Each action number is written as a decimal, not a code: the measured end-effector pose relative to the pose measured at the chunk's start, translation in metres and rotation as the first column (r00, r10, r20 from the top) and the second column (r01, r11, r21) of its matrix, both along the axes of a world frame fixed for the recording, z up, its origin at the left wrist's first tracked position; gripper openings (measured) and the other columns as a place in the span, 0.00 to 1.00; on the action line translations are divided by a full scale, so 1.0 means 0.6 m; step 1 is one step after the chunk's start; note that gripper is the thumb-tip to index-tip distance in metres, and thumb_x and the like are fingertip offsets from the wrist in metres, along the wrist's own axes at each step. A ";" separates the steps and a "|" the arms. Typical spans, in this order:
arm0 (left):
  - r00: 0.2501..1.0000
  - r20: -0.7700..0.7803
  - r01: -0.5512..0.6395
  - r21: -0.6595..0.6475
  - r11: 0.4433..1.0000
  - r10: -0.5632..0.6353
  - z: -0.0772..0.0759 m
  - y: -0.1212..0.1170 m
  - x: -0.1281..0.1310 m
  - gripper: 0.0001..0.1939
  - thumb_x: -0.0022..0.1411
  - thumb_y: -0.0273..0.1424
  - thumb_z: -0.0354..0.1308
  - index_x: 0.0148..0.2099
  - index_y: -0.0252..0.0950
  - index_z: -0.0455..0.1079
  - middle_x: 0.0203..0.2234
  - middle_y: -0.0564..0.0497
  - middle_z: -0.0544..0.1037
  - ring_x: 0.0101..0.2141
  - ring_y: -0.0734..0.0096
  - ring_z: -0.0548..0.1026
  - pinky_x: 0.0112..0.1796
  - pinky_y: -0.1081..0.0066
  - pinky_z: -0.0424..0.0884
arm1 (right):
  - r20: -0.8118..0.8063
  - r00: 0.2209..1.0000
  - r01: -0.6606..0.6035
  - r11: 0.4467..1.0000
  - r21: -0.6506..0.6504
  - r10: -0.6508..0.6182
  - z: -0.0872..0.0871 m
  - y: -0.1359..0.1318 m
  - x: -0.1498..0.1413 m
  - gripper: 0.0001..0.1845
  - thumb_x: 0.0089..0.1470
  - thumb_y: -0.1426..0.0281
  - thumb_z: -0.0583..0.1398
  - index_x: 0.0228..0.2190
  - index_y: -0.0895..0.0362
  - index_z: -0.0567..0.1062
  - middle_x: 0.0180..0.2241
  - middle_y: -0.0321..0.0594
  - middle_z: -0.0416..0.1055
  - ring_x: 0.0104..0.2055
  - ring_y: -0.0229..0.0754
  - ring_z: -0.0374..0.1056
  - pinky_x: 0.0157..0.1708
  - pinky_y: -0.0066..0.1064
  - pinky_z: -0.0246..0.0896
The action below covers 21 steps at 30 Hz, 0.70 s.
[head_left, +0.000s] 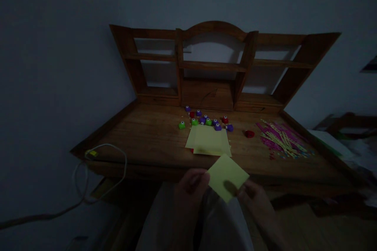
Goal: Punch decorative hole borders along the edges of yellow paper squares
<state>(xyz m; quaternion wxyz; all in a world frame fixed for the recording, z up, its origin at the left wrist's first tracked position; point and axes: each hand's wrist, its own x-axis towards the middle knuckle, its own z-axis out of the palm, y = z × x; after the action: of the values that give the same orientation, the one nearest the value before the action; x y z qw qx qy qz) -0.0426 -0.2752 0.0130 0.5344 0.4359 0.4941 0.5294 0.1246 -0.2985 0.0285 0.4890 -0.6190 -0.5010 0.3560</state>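
Note:
I hold a small square of yellow paper [227,176] in front of the desk's near edge, tilted like a diamond. My left hand [190,194] pinches its left corner and my right hand [255,200] grips its lower right edge with the thumb on top. Just beyond, a stack of yellow paper sheets [208,140] lies flat on the wooden desk [147,137]. Behind the sheets sits a cluster of several small craft punches [206,120] in purple, green and red.
A red punch [249,133] lies alone to the right. Further right is a heap of pink and yellow paper strips [279,139]. A wooden hutch with shelves [215,66] stands at the desk's back. A white cable [103,164] hangs over the left front corner. The room is dim.

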 end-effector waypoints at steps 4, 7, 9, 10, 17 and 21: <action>0.994 -0.106 0.018 0.156 0.988 -0.001 0.006 -0.004 0.010 0.08 0.57 0.35 0.62 0.34 0.35 0.75 0.34 0.47 0.78 0.35 0.68 0.77 0.33 0.76 0.74 | -0.124 0.975 0.176 0.982 -0.075 -0.184 -0.002 -0.009 -0.026 0.28 0.39 0.46 0.67 0.31 0.58 0.82 0.31 0.49 0.80 0.33 0.56 0.77 0.31 0.39 0.74; 0.989 -0.137 0.083 0.197 0.977 -0.057 0.011 -0.007 0.012 0.07 0.58 0.34 0.62 0.33 0.35 0.75 0.35 0.47 0.77 0.35 0.69 0.77 0.32 0.77 0.74 | -0.118 0.951 0.282 0.959 -0.041 -0.285 0.006 -0.012 -0.021 0.24 0.40 0.50 0.68 0.30 0.57 0.82 0.31 0.47 0.80 0.33 0.54 0.77 0.32 0.37 0.74; 0.984 -0.147 0.126 0.189 0.974 -0.099 0.013 -0.008 0.009 0.07 0.59 0.34 0.61 0.33 0.35 0.75 0.34 0.47 0.76 0.35 0.69 0.77 0.31 0.77 0.74 | -0.069 0.953 0.293 0.956 -0.013 -0.294 0.013 -0.013 -0.011 0.21 0.41 0.51 0.68 0.27 0.56 0.81 0.28 0.43 0.80 0.30 0.51 0.76 0.30 0.34 0.73; 0.983 -0.154 0.133 0.194 0.972 -0.104 0.013 -0.008 0.007 0.07 0.59 0.34 0.61 0.33 0.35 0.75 0.34 0.47 0.76 0.35 0.69 0.77 0.32 0.76 0.73 | -0.034 0.957 0.289 0.957 -0.002 -0.288 0.017 -0.014 -0.007 0.19 0.42 0.51 0.68 0.25 0.56 0.81 0.24 0.41 0.79 0.27 0.49 0.75 0.30 0.33 0.72; 0.972 -0.225 0.126 0.254 0.959 -0.069 0.025 0.000 -0.022 0.07 0.61 0.32 0.59 0.34 0.36 0.77 0.33 0.47 0.78 0.36 0.68 0.77 0.38 0.74 0.72 | 0.090 0.958 0.273 0.962 0.019 -0.273 0.033 -0.015 -0.003 0.20 0.44 0.50 0.66 0.18 0.54 0.77 0.12 0.35 0.69 0.19 0.44 0.69 0.25 0.31 0.69; 0.958 -0.236 0.225 0.264 0.938 -0.163 0.039 0.000 -0.023 0.06 0.59 0.31 0.60 0.35 0.36 0.78 0.34 0.46 0.78 0.35 0.68 0.77 0.36 0.74 0.73 | 0.109 0.948 0.299 0.954 0.016 -0.299 0.033 -0.014 0.000 0.19 0.42 0.51 0.67 0.21 0.54 0.79 0.15 0.36 0.72 0.19 0.43 0.69 0.21 0.29 0.66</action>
<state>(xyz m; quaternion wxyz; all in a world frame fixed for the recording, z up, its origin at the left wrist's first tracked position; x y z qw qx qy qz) -0.0563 -0.2752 0.0361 0.4596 0.6094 0.4197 0.4911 0.1246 -0.3068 0.0480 0.5085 -0.7067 -0.4276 0.2432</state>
